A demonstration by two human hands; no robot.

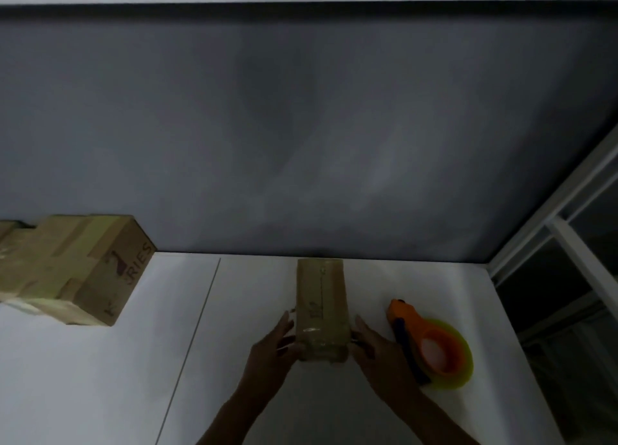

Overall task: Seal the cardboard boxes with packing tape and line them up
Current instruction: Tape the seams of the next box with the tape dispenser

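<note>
Hard to see: dim light; print on box (321,305) unreadable; taped boxes (72,267) cut off at left edge.
Left hand (271,348): fingers straight, together, flat against box's left side.
Right hand (375,349): fingers straight, flat against its right side.
Box: on table (100,377), dispenser (433,342) just right.

Narrow taped box (320,307) beside tape dispenser (434,344); larger boxes (72,267) left.

Two hands show: one left hand (272,346) and one right hand (374,347). There are at least three cardboard boxes: one narrow box (321,297), one large printed box (83,267) and one edge box (8,234) cut off at the left; more cannot be told. One tape dispenser (431,341), one white table (83,377)
</note>
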